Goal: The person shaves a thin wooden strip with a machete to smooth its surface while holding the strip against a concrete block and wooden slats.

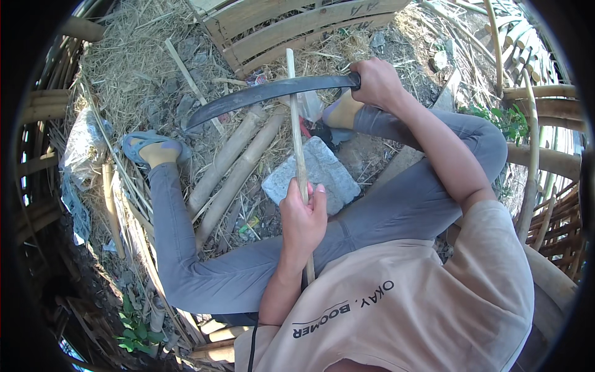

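My left hand (303, 217) is closed round a thin strip of bamboo (297, 139), its thumb lying along the strip. The strip points away from me, and its lower end runs back past my wrist toward my lap. In my right hand (377, 82) is the handle of a machete with a long, dark, curved blade (260, 92). That blade reaches to the left and crosses the strip near its far end; whether it touches the strip I cannot tell. Below the strip, a pale square stone block (322, 175) rests on the ground between my legs.
Two bamboo poles (232, 167) lie left of the block, near my sandalled left foot (152, 149). A slatted wooden crate (297, 28) stands ahead. Dry straw (136, 68) covers the ground, with a clear plastic bag (87, 139) at the left. Bamboo fencing (545, 161) rises at the right.
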{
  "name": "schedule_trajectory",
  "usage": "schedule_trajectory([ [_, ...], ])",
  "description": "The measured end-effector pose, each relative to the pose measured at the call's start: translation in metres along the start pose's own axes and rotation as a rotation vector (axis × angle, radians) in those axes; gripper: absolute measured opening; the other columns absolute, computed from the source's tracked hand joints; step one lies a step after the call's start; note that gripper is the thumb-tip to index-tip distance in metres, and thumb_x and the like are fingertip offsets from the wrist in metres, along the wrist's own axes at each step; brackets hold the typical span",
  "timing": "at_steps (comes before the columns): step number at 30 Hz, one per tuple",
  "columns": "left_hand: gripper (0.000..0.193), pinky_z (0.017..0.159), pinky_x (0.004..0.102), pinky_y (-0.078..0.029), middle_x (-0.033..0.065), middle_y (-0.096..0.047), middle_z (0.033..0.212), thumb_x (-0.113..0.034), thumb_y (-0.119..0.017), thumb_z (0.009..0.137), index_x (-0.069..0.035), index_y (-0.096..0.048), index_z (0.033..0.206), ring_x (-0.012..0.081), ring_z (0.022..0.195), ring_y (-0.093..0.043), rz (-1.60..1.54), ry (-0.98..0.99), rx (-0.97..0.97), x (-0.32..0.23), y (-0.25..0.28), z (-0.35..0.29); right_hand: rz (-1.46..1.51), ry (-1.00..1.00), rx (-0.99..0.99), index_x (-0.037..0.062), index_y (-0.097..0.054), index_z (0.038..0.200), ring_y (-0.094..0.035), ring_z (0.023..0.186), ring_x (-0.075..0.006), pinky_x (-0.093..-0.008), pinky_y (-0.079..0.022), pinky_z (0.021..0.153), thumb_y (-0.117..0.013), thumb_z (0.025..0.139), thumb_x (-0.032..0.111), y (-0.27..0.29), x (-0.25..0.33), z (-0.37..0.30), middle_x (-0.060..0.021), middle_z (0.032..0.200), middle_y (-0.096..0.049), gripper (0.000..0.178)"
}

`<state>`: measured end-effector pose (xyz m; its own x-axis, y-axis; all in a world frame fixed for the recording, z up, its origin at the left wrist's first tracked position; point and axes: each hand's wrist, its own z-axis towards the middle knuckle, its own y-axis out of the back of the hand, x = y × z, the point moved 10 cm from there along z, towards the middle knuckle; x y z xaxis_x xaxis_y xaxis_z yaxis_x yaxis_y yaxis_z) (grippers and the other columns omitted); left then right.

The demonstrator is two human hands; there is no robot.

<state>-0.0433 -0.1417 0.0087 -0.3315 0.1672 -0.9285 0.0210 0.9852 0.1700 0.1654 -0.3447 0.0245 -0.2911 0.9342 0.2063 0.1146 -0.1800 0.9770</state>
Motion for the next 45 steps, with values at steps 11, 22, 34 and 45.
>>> schedule_trajectory([
  [11,0.025,0.051,0.0248,-0.04,0.0013,-0.052,0.064,-0.02,-0.066,0.096,-0.002,-0.053,0.087,0.0055,0.058,-0.047,-0.041,-0.046,0.025,-0.014,0.002,0.003,0.112,0.017,-0.116,0.0041,-0.076,0.092,-0.068,0.075,-0.0387,-0.0456,-0.055,0.075,-0.068,0.07,0.02,0.027,0.013,-0.018,-0.02,0.075,-0.069,0.028],
  [22,0.027,0.051,0.0383,-0.041,0.0107,-0.054,0.059,-0.022,-0.054,0.102,0.001,-0.052,0.089,0.0206,0.052,-0.053,0.187,-0.103,-0.071,-0.013,0.015,0.004,0.034,0.211,0.203,0.0037,-0.072,0.077,-0.07,0.074,-0.0375,-0.0442,-0.057,0.071,-0.073,0.059,0.02,-0.016,0.083,-0.041,-0.0205,0.075,-0.069,0.024],
  [34,0.031,0.049,0.0428,-0.036,0.0136,-0.048,0.055,-0.025,-0.041,0.107,0.0,-0.049,0.09,0.0287,0.048,-0.051,0.239,-0.042,-0.022,-0.015,0.004,-0.01,0.101,-0.039,0.083,0.0027,-0.075,0.093,-0.069,0.082,-0.0391,-0.0452,-0.055,0.079,-0.069,0.06,0.012,-0.001,0.006,-0.01,-0.0219,0.08,-0.07,0.035],
  [45,0.032,0.048,0.0401,-0.036,0.0093,-0.047,0.055,-0.024,-0.041,0.107,-0.001,-0.049,0.087,0.021,0.047,-0.047,0.219,-0.063,-0.04,-0.02,0.007,-0.009,-0.001,0.045,-0.094,0.0059,-0.076,0.09,-0.07,0.077,-0.0383,-0.045,-0.057,0.075,-0.071,0.062,0.015,0.018,0.006,-0.004,-0.0196,0.077,-0.07,0.03],
])
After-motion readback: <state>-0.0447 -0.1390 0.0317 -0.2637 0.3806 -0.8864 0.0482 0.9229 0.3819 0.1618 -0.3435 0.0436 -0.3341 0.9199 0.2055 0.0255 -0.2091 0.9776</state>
